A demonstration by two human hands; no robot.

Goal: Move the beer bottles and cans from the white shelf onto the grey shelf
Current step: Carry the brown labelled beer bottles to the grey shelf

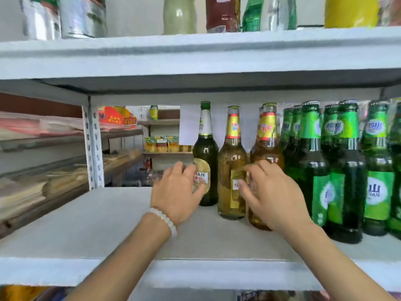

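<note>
On the white shelf [91, 227] stand a dark green bottle [207, 153] with a gold label, an amber bottle [232, 161] with a gold neck, and a second amber bottle [268, 146] behind my right hand. My left hand [178, 190], with a white bead bracelet on the wrist, reaches with spread fingers to the dark green bottle's label and partly covers it. My right hand [271, 192] is spread between the two amber bottles, its fingertips at the first one's label. Neither hand grips a bottle. The grey shelf is out of sight.
Several bright green bottles [349, 170] fill the shelf's right side. The shelf above [195, 59] carries bottles and bags. A perforated white upright [92, 146] stands at the left, with stacked goods on racks beyond it.
</note>
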